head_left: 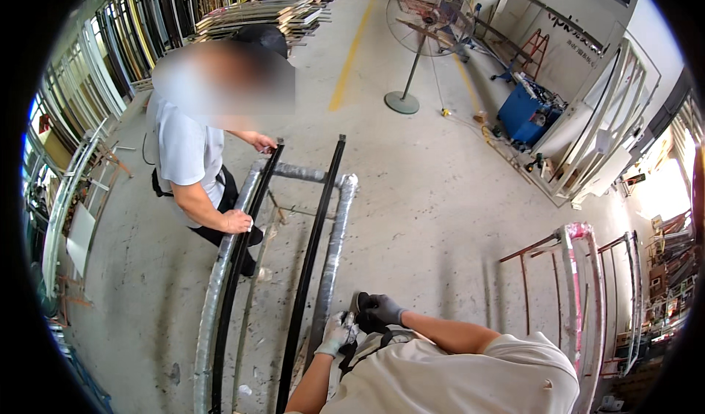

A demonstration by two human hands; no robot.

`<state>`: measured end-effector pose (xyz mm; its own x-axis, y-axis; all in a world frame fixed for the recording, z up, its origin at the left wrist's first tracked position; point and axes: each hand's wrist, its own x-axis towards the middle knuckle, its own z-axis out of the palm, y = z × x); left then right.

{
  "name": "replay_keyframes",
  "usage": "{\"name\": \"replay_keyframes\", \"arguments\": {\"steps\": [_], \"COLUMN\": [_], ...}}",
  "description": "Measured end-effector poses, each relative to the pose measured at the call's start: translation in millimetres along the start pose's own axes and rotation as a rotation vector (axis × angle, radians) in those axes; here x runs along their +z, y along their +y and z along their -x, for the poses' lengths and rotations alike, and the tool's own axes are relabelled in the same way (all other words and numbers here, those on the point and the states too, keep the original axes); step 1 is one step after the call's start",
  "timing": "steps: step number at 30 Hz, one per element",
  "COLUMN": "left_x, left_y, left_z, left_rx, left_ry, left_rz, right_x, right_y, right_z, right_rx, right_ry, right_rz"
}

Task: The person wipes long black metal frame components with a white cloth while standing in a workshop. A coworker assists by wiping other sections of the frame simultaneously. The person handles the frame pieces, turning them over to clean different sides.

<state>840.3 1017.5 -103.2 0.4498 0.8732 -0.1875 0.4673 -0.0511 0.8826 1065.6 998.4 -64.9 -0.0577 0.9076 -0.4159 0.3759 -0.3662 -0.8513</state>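
Observation:
My left hand (336,334), in a light grey glove, is closed around the near part of a grey wrapped rail (336,238) of a trestle rack. My right hand (380,310), in a dark glove, sits curled right beside it, touching the left glove; what it holds is hidden. Two long black bars lie lengthwise on the rack: one (314,252) just left of my rail, another (239,267) along the far left rail. A co-worker in a white shirt (187,150) stands at the rack's left with both hands on that far black bar.
A pedestal fan (411,54) stands on the concrete floor beyond the rack. A blue machine (525,113) and white frames lean at the right wall. A pink-wrapped metal frame (580,282) stands at my right. Stacked profiles fill the left and far back.

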Motion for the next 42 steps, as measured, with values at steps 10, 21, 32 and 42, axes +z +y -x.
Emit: {"name": "replay_keyframes", "arguments": {"steps": [10,21,32,42], "left_x": [31.3,52.2,34.9,-34.2], "left_y": [7.6,122.2,80.9,72.0], "left_z": [-94.8,-257.1,-372.0,-397.5], "left_rx": [-0.224,-0.008,-0.195,-0.489], "left_ry": [-0.057,-0.060,0.085,0.377], "left_rz": [0.024,-0.302,0.130,0.208], "right_x": [-58.4,-246.2,-324.9,-382.2], "right_y": [-11.4,-25.8,-53.4,-46.5], "right_z": [-114.6,-210.6,-320.7,-501.9], "right_rx": [-0.040,-0.355,-0.323,0.031], "right_ry": [-0.292,-0.326,-0.314,-0.034], "right_rz": [-0.386,0.310,0.455,0.028]}}
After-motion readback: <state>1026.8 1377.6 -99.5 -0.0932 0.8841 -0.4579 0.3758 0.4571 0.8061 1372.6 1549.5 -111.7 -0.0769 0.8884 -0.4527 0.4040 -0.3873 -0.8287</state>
